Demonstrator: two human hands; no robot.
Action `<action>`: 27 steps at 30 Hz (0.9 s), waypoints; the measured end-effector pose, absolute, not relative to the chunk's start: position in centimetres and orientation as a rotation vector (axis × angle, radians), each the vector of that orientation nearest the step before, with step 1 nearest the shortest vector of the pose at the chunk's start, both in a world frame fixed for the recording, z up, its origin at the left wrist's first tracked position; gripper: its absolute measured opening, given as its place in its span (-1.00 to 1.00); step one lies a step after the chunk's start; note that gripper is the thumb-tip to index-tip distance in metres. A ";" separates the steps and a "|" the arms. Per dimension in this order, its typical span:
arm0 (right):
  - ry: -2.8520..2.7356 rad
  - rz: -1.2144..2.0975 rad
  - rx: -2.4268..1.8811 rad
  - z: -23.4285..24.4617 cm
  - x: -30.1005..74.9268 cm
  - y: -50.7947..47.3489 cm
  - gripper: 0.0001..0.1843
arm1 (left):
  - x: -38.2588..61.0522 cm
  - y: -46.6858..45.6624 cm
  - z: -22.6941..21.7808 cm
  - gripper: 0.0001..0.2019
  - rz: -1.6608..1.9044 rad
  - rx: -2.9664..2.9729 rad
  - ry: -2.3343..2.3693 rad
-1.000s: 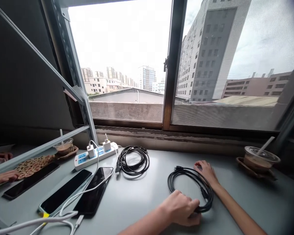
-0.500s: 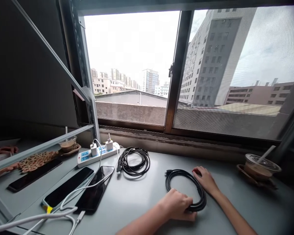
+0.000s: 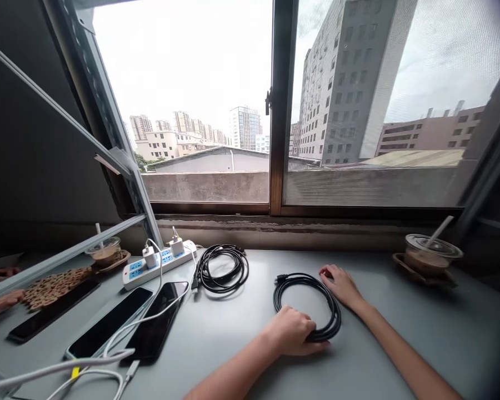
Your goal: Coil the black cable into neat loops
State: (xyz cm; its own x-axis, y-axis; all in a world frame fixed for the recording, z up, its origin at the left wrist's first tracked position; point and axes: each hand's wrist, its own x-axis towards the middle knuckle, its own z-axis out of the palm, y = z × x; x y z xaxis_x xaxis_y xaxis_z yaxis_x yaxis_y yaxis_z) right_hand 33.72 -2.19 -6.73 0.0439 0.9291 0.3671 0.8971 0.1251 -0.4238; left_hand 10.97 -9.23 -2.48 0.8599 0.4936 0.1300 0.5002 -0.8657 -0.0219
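Observation:
A coil of black cable [image 3: 335, 303] lies on the grey table, with a dark connector at its far left end. My left hand [image 3: 294, 331] grips the near side of the coil, its fingers wrapped over the loops and the thumb hidden or partly under. My right hand [image 3: 340, 284] rests at the coil's far right edge, fingers loosely bent. Nothing shows in it, and I cannot tell whether its fingertips touch the cable. Farther left lies a second black cable coil [image 3: 245, 272], apart from both hands.
A power strip [image 3: 160, 265] with two white chargers stands at back left. Several phones, including a black phone [image 3: 160, 328], lie nearby under white cables [image 3: 148, 321]. A lidded drink cup [image 3: 431, 255] sits at right. Another person's hand [image 3: 4, 304] is at far left, beyond a metal frame.
The camera view has shifted, so the scene sits slightly left and higher. Both hands keep about the same place around the coil.

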 end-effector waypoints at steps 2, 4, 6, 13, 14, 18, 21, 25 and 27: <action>-1.846 0.065 -1.775 -6.6 33.6 -2.2 -0.71 | 10.9 -9.3 -2.3 -0.62 -0.170 -2.996 -0.816; -1.849 0.058 -1.791 -6.4 33.5 -2.3 -0.74 | 10.8 -9.4 -2.1 -0.66 -0.158 -3.003 -0.827; -1.847 0.053 -1.811 -6.3 33.3 -2.3 -0.77 | 10.7 -9.4 -1.9 -0.68 -0.147 -3.007 -0.808; -1.848 0.062 -1.832 -6.1 33.3 -2.6 -0.77 | 10.5 -9.4 -1.8 -0.70 -0.173 -3.027 -0.754; -1.849 0.065 -1.830 -6.1 33.3 -2.6 -0.76 | 10.5 -9.4 -1.9 -0.70 -0.193 -3.019 -0.742; -1.850 0.074 -1.820 -6.2 33.5 -2.6 -0.73 | 10.6 -9.4 -2.2 -0.67 -0.260 -2.992 -0.686; -1.847 0.075 -1.808 -6.3 33.5 -2.6 -0.72 | 10.6 -9.4 -2.3 -0.64 -0.254 -2.973 -0.664; -1.843 0.068 -1.789 -6.4 33.6 -2.6 -0.71 | 10.7 -9.4 -2.3 -0.63 -0.260 -2.957 -0.657; -1.845 0.068 -1.782 -6.4 33.6 -2.6 -0.71 | 10.8 -9.4 -2.3 -0.63 -0.259 -2.960 -0.656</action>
State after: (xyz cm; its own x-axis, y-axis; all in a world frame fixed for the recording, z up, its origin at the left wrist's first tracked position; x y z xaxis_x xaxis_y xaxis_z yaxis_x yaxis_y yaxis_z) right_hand 33.59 -2.57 -6.44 0.0477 0.9326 0.3577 0.9039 0.1121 -0.4128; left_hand 10.80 -9.41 -2.28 0.8928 0.4100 0.1864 0.4268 -0.9024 -0.0597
